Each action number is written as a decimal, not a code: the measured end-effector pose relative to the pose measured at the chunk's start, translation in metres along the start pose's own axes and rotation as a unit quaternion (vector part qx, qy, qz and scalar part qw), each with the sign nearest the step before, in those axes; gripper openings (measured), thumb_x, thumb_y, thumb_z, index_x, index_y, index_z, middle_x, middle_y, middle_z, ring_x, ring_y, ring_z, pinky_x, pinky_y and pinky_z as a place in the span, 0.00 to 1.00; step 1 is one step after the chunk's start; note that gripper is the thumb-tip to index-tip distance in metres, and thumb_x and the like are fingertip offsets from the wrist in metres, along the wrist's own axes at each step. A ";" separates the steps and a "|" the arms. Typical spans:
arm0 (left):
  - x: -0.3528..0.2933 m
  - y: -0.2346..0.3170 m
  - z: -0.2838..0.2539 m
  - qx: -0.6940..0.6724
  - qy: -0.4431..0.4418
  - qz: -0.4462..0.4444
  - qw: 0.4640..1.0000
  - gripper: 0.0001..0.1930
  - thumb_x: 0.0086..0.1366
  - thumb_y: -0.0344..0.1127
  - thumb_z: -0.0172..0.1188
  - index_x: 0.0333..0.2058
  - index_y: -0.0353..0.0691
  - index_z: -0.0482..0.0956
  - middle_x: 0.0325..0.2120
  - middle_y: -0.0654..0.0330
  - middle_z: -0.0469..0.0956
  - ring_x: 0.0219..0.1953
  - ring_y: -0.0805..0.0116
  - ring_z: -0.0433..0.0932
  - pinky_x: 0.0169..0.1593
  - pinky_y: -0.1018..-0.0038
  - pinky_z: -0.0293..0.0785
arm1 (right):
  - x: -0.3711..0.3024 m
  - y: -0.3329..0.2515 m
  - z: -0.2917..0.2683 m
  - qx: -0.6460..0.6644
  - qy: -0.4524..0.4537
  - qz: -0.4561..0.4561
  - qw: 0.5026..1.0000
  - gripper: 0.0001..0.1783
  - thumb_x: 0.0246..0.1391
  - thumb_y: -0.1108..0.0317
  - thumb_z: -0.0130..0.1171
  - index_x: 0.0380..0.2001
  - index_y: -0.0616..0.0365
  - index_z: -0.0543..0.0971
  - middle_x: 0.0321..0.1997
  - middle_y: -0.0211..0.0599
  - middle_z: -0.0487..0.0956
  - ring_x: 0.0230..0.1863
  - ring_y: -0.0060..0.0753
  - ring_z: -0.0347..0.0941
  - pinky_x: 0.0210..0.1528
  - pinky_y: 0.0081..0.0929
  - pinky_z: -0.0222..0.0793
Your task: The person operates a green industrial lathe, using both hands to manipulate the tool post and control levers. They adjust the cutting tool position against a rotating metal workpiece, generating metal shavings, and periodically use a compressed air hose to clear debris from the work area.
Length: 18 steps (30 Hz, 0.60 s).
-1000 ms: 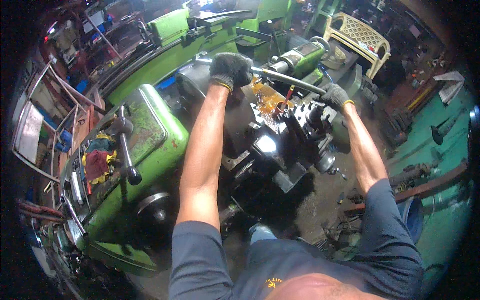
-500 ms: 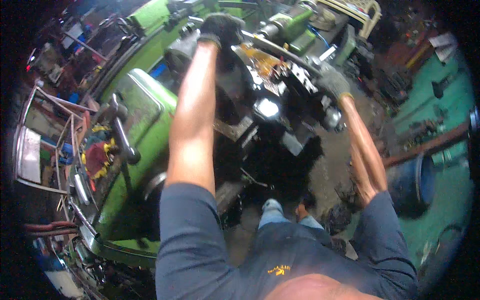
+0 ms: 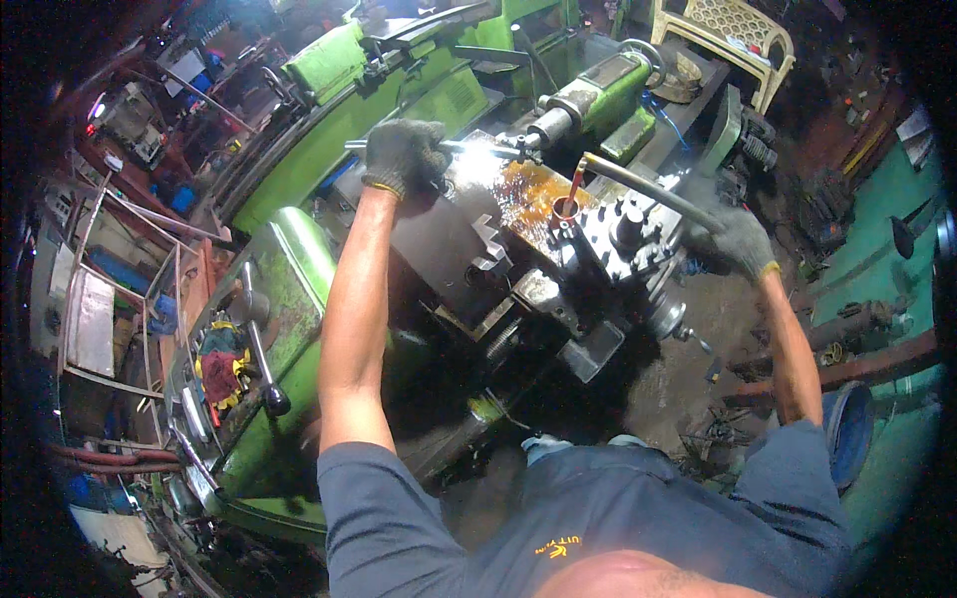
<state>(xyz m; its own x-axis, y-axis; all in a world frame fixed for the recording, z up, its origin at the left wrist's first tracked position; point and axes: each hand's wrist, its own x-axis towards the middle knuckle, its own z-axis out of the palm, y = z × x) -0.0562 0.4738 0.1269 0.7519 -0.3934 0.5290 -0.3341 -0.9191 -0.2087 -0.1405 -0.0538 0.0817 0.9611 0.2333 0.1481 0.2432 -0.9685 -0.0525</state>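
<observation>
My left hand (image 3: 404,156), in a dark grey knit glove, is closed around a thin metal rod (image 3: 483,148) above the lathe chuck (image 3: 424,224). A long metal bar (image 3: 653,191) slants up and left from my right hand (image 3: 736,239), also gloved and slightly blurred, which grips its lower end. Below the bar sits the tool post (image 3: 630,225) with several bolts. A small reddish cup (image 3: 565,208) with a brush-like stick in it stands beside the tool post. Wet brown fluid (image 3: 528,189) glistens behind the chuck.
The green lathe headstock (image 3: 274,269) with its lever (image 3: 261,344) is at left. A tailstock (image 3: 603,95) stands at the back, a cream plastic chair (image 3: 733,30) behind it. A crumpled red-and-yellow cloth (image 3: 221,371) lies on the headstock; a blue drum (image 3: 849,434) stands at right.
The view has shifted, bringing more of the lathe's far side into sight. My hands are farther apart, and the bar in my right hand now shows apart from my left hand.
</observation>
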 end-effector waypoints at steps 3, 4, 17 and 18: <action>0.006 0.002 -0.008 0.035 -0.088 -0.073 0.993 0.11 0.52 0.48 0.62 0.30 0.52 0.84 0.28 0.54 0.83 0.33 0.50 0.84 0.37 0.55 0.77 | -0.049 0.027 0.008 0.121 -0.015 0.078 0.990 0.27 0.57 0.43 0.62 0.28 0.61 0.83 0.25 0.53 0.79 0.29 0.58 0.76 0.35 0.50 0.70; 0.003 0.003 -0.006 0.043 -0.110 -0.090 0.989 0.11 0.52 0.48 0.61 0.30 0.52 0.84 0.28 0.53 0.84 0.33 0.50 0.84 0.37 0.55 0.77 | -0.066 0.039 0.020 0.146 -0.004 0.099 0.984 0.27 0.56 0.44 0.64 0.28 0.61 0.83 0.22 0.52 0.78 0.25 0.55 0.75 0.33 0.47 0.68; -0.005 0.087 -0.007 0.171 -0.163 -0.095 0.967 0.08 0.54 0.40 0.60 0.30 0.48 0.85 0.27 0.50 0.84 0.33 0.49 0.85 0.37 0.55 0.79 | -0.109 0.155 0.170 0.295 -0.087 0.178 0.935 0.31 0.58 0.39 0.64 0.25 0.62 0.81 0.17 0.41 0.74 0.19 0.37 0.69 0.26 0.43 0.64; -0.012 0.098 -0.010 0.175 -0.165 -0.077 0.968 0.07 0.54 0.39 0.60 0.29 0.48 0.84 0.26 0.50 0.84 0.32 0.50 0.85 0.37 0.55 0.78 | -0.104 0.153 0.172 0.296 -0.090 0.157 0.938 0.31 0.59 0.39 0.64 0.25 0.61 0.81 0.17 0.38 0.73 0.18 0.34 0.69 0.24 0.41 0.63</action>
<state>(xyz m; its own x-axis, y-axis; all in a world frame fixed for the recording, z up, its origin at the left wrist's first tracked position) -0.1034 0.3890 0.1084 0.9373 -0.1836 0.2964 -0.0346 -0.8948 -0.4452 -0.1810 -0.2112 -0.1114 0.9912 0.0064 -0.1324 -0.0767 -0.7871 -0.6120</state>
